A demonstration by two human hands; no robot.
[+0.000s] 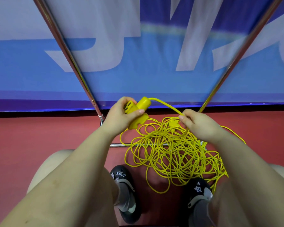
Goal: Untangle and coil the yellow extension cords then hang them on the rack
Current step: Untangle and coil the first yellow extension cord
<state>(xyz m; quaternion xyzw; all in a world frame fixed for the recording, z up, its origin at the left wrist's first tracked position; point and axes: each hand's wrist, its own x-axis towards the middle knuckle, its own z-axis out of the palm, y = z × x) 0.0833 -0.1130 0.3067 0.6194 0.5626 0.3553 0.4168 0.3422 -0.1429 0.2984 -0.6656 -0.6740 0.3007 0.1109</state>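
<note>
Red floor runs under my feet, and a blue and white banner (138, 63) stands close in front, crossed by two slanting chrome poles of the rack (69, 58). My left hand (120, 115) is wrapped round the yellow socket block (138, 110) at one end of a cord, thumb pressed across its side, so that this end stays fixed while I work. My right hand (198, 123) pinches the same cord (166, 104) between thumb and fingers a short way along from the block, which I judge is the start of feeding it out into a first loop. The rest of the yellow extension cords (170, 154) lie in one loose tangle on the floor between my shoes (125, 190), draped over the rack's low crossbar (118, 145), with a small star-shaped yellow fitting (172, 122) (a plug or coupler, I cannot tell which) on top of the heap.

Room to pull is best toward me and upward. Forward the banner blocks me, the poles close in on both sides, and loops lying over the crossbar and by my right shoe could snag as I draw the cord up.
</note>
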